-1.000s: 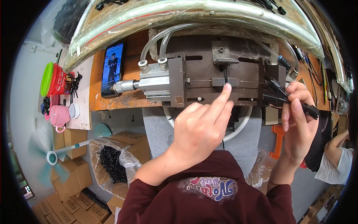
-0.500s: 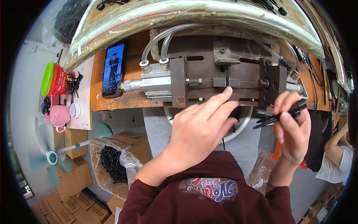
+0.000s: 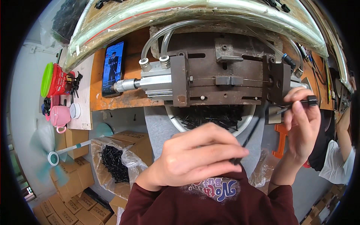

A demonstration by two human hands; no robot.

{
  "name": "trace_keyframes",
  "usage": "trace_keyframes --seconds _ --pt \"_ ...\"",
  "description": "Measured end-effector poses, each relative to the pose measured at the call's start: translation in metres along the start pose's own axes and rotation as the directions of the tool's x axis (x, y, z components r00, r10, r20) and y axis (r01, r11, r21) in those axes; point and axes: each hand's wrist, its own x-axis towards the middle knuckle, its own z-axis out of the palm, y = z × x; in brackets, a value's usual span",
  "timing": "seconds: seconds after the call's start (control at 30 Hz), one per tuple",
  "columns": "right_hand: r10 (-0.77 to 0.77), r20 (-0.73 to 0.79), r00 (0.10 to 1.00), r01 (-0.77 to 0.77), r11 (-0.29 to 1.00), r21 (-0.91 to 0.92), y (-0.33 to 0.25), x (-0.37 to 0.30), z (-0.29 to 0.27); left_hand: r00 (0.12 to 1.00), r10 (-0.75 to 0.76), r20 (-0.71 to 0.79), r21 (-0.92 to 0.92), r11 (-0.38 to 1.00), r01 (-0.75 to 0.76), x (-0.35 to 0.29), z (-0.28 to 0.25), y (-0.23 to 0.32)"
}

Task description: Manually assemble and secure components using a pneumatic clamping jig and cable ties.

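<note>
Right now my left hand (image 3: 195,157) sits low in front of my chest, fingers curled together with the tips pinching the lower end of a thin black cable tie (image 3: 245,140). That tie runs up and to the right toward my right hand (image 3: 302,123). Right hand is raised beside the right end of the metal jig (image 3: 225,80), thumb and forefinger pressed together on a small bundle of black ties (image 3: 296,105), their square heads poking out past the fingertips.

Just beyond the left knuckles: a round metal bowl (image 3: 176,120) on my lap, holding a heap of loose black ties. Above it, the jig is fixed to the orange workbench (image 3: 131,99), with a silver air cylinder (image 3: 150,80) on its left side and clear hoses (image 3: 161,37) looping up from it.

Further left on the bench: a phone (image 3: 112,67) standing upright, screen lit. Then a red container with a green lid (image 3: 52,79) and a pink cup (image 3: 59,116). Below the bench, a clear bag of black ties (image 3: 112,161) sits in an open cardboard box (image 3: 137,140).
</note>
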Motion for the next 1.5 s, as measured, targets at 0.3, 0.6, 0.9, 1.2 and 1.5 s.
trace_keyframes --seconds 0.3,0.6,0.9,1.2,1.5 --pt "-0.484 -0.063 0.873 0.379 0.753 -0.538 0.011 -0.012 0.020 0.992 0.124 -0.040 0.699 0.713 -0.061 0.002 0.034 -0.040" --pt "-0.645 0.132 0.752 0.560 0.520 -0.645 0.027 -0.022 0.024 0.997 0.072 -0.024 0.720 0.694 -0.033 0.011 0.027 -0.038" --pt "-0.552 0.540 0.636 0.705 0.132 -0.697 0.030 -0.024 0.044 0.993 0.071 -0.095 0.011 0.997 -0.070 0.004 0.028 -0.013" --pt "-0.653 0.247 0.717 0.552 0.314 -0.772 0.038 -0.020 0.029 0.992 0.107 -0.067 0.573 0.818 -0.050 0.001 0.022 -0.035" --pt "-0.525 0.118 0.843 0.466 0.604 -0.647 0.032 -0.028 0.022 0.995 0.088 0.052 0.728 0.678 -0.098 0.014 0.026 -0.035"
